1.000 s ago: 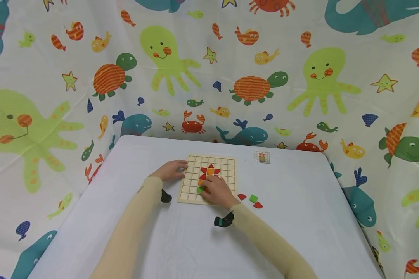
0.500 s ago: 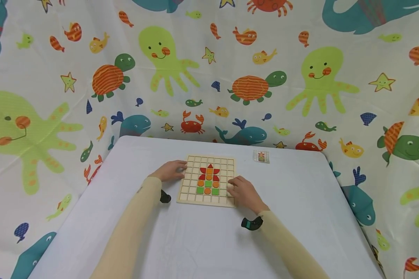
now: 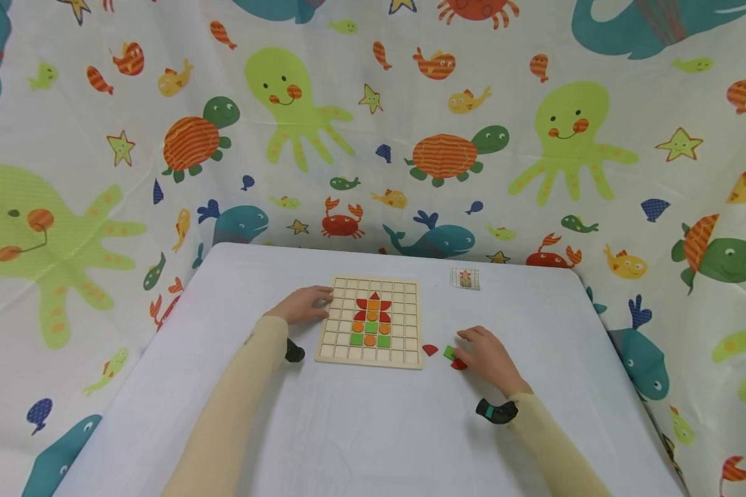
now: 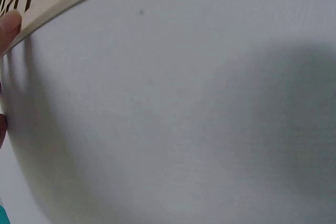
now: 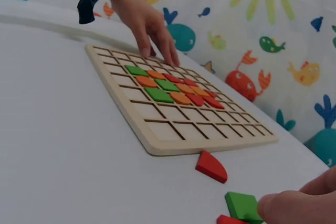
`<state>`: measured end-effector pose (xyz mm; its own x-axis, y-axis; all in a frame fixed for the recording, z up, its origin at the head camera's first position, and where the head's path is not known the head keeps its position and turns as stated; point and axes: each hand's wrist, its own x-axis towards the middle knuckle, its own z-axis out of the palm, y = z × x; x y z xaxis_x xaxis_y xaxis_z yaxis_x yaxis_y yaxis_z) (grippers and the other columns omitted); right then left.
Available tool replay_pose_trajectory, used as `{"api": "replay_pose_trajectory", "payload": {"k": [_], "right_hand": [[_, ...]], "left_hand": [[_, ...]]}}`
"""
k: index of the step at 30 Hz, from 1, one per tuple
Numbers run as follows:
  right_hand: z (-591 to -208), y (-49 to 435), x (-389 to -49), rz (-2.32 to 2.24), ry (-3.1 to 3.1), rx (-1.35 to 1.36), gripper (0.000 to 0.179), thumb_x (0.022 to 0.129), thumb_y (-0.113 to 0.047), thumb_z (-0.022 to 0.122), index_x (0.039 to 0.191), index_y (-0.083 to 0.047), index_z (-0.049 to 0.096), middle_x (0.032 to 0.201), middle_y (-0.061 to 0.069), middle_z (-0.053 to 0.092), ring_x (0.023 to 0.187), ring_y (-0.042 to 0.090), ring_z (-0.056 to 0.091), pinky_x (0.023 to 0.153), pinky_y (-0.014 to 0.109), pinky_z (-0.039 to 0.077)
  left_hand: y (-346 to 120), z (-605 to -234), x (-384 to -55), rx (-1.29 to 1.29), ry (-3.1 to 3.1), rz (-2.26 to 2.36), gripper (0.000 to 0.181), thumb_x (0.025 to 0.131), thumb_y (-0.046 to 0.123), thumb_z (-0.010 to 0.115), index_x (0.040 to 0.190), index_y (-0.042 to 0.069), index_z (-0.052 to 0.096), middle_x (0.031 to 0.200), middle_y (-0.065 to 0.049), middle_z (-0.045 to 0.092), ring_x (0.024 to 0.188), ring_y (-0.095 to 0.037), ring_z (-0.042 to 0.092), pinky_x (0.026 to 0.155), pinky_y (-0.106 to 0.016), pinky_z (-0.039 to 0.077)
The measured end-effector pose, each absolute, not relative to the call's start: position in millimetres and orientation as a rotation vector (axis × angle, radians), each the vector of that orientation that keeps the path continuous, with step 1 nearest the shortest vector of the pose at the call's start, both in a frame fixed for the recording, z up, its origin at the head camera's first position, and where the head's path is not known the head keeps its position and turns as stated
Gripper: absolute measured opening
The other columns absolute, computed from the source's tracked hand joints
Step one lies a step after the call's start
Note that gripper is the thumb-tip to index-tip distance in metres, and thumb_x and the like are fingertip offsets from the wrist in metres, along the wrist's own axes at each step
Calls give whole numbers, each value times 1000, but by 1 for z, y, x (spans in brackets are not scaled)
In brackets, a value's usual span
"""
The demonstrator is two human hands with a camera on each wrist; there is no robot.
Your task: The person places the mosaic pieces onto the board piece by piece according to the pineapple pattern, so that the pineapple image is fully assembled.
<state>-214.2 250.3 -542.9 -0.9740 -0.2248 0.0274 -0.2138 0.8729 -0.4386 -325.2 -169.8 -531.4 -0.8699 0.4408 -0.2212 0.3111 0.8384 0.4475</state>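
Note:
My left hand [image 3: 301,305] rests at the left edge of a wooden grid board [image 3: 407,304], its fingertips [image 4: 9,22] on the rim. Red, orange and green tiles fill some of the board's middle cells. Right of the board, my right hand [image 3: 490,357] reaches over a green square tile [image 5: 242,206], with a digit right at the tile's edge in the right wrist view. One red quarter-circle tile [image 5: 211,167] lies between the board and the green tile. A second red tile [image 3: 458,364] is partly under the right hand's outline.
A small pattern card [image 3: 465,278] with a printed grid lies behind the board, toward the table's far right. The white-covered table [image 3: 348,428] ends at a curtain [image 3: 379,124] printed with sea animals.
My right hand has left the board's tiles and moved right, past the board's edge, to the loose green tile. A green tile now shows at the figure's centre. The left hand stays put.

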Motion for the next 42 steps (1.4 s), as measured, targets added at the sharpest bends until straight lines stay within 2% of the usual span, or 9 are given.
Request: {"api": "replay_pose_trajectory", "payload": {"k": [7, 14, 18, 42], "right_hand": [[-546, 261, -208, -761, 3015, -440, 36, 86, -22, 76, 113, 0, 69, 108, 10, 64, 103, 29, 59, 93, 48, 51], [-552, 247, -213, -710, 3009, -388, 32, 85, -26, 77, 108, -5, 71, 103, 5, 63, 98, 23, 57, 90, 43, 54], [-553, 239, -216, -656, 3025, -394, 24, 85, -24, 76, 103, -8, 72, 98, 3, 61, 93, 22, 56, 87, 41, 54], [-551, 243, -223, -595, 3028, -307, 28, 87, -22, 74, 108, -5, 69, 105, 10, 60, 97, 26, 54, 91, 44, 54]], "left_hand": [[-172, -529, -327, 572, 2707, 570, 50, 92, 24, 70, 137, 6, 57, 152, -10, 42, 143, -33, 32, 118, -49, 27], [-171, -528, -326, 558, 2690, 578, 50, 92, 24, 70, 137, 6, 58, 152, -10, 41, 143, -33, 31, 118, -49, 27], [-170, -527, -324, 545, 2686, 598, 49, 91, 23, 70, 136, 6, 58, 152, -10, 41, 143, -33, 31, 118, -49, 27], [-170, -530, -323, 563, 2699, 590, 49, 91, 23, 70, 135, 7, 59, 152, -10, 42, 142, -32, 32, 118, -49, 28]]}}
